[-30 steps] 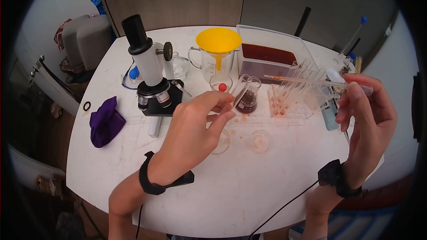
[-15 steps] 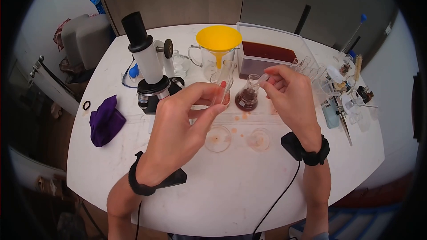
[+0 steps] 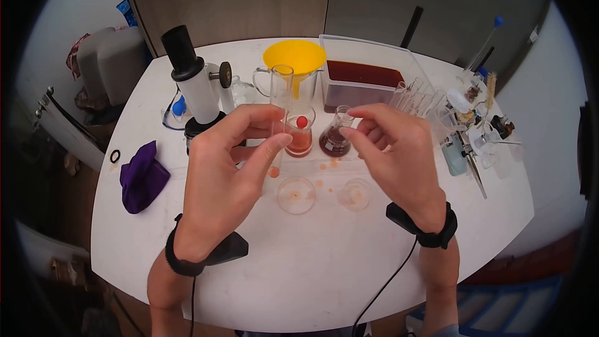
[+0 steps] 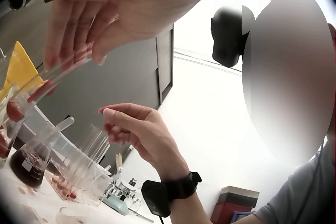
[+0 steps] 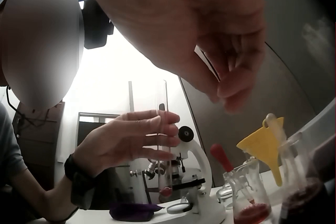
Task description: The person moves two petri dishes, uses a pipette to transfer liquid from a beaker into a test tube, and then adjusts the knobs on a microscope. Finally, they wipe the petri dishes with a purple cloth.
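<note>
Clear tube [image 3: 279, 115] with orange-red drop at bottom; yellow funnel [image 3: 294, 56]; purple cloth [image 3: 142, 176] left; white table [image 3: 324, 262].

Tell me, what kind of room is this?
Probably a science lab or classroom workbench. A microscope stands on the white table, glass flasks hold reddish liquid, and the left hand holds a test tube upright.

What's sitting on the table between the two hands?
In the head view, a small beaker of red liquid and a flask of dark liquid stand between the left hand, which holds a test tube, and the right hand.
</note>
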Demonstrator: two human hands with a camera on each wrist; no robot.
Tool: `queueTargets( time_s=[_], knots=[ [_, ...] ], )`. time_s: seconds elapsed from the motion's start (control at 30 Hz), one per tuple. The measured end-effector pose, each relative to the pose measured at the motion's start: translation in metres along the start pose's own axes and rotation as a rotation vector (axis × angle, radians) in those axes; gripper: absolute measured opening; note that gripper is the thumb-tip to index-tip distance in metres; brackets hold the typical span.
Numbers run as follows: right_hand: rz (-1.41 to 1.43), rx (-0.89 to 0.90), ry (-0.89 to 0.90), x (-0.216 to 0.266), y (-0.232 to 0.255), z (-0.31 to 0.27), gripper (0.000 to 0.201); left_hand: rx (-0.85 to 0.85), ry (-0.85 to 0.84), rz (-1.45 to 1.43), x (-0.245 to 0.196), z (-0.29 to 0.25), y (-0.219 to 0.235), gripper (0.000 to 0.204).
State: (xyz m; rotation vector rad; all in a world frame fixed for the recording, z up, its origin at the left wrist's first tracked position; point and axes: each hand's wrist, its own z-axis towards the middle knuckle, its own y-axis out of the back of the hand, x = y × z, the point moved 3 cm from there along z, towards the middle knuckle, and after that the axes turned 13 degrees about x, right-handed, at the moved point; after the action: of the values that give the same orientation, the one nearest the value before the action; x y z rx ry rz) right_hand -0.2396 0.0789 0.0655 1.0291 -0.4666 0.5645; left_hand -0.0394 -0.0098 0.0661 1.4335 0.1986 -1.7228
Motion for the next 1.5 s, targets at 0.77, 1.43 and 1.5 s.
queueTargets(
  time_s=[0.77,1.43,1.5],
  knots=[
    [0.219,-0.032,-0.060,-0.003,-0.023,0.026,0.012,-0.033,-0.010,0.020,0.005,-0.002,0.011,0.022],
    [0.173,-0.304,-0.008,0.047,0.052,-0.010,0.025,0.082,0.133,0.160,0.032,0.004,-0.009,0.021],
    [0.165,-0.281,0.002,0.047,0.051,-0.011,0.024,0.084,0.133,0.170,0.031,0.004,-0.009,0.021]
  ],
)
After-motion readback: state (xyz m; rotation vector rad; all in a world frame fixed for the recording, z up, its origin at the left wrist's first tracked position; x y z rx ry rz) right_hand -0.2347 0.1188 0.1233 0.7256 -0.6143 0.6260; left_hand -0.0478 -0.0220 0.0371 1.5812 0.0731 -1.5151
